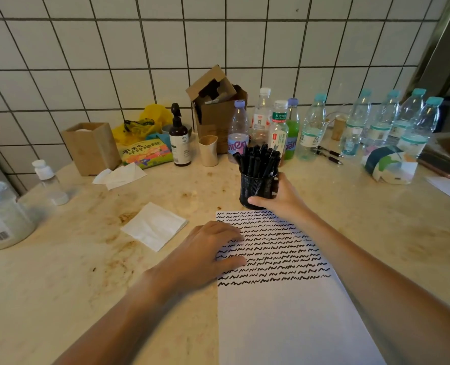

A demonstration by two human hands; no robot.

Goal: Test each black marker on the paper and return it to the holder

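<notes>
Right hand [279,198] is wrapping the holder [258,187]; left hand [208,248] is pressing flat on the paper [284,312], gripping nothing; next, probably drawing a marker [256,164].

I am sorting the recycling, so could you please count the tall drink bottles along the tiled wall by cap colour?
Purple-capped bottles: 2
White-capped bottles: 2
Teal-capped bottles: 5
Total: 9
The short bottle among the teal ones is left out.
</notes>
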